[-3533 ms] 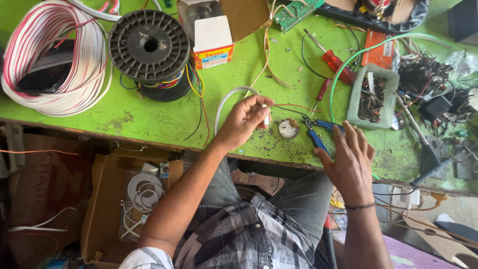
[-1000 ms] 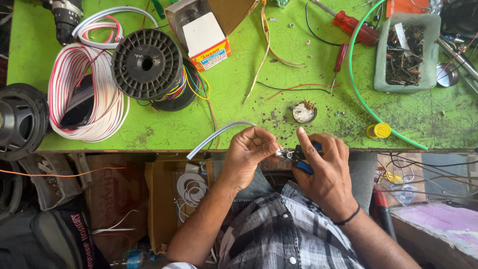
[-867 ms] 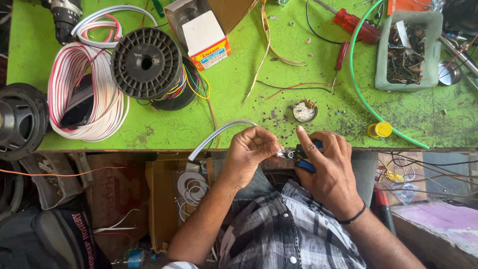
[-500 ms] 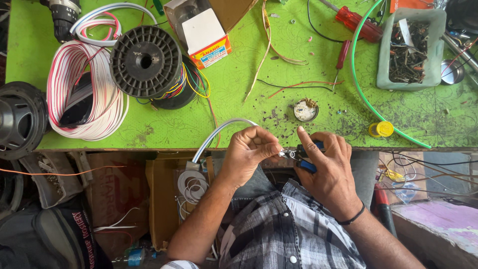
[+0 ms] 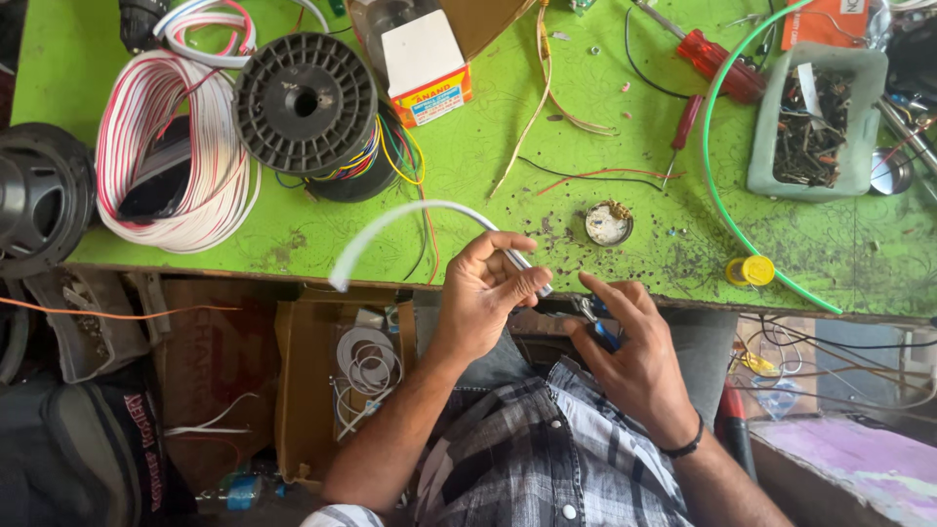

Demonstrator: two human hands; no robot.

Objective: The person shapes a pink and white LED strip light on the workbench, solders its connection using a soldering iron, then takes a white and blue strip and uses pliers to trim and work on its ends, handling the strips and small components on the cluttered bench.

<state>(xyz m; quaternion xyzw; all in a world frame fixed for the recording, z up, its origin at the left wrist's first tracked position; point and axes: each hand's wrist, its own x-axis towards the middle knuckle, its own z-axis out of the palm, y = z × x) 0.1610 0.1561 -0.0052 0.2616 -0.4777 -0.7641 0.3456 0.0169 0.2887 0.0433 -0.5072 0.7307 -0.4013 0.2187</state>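
My left hand [image 5: 486,291] pinches one end of a short curved white cable [image 5: 395,221] just in front of the green workbench's [image 5: 488,171] near edge. The cable arcs up and left, its free end hanging past the edge. My right hand [image 5: 630,349] is shut on blue-handled pliers [image 5: 597,325], whose jaws point at the cable end held between my left fingers. Both hands hover over my lap, below the bench edge.
On the bench sit a black wire spool [image 5: 305,102], a coil of red-and-white wire [image 5: 168,161], a small white box [image 5: 427,64], a little round tin [image 5: 609,223], a yellow cap [image 5: 751,270], red screwdrivers [image 5: 717,66], a tray of scrap parts [image 5: 818,122] and a green hose [image 5: 727,210]. A speaker [image 5: 34,195] sits at left.
The view has drifted slightly. My hands stay together at the bench edge, and the white cable has swung a little further left and up.
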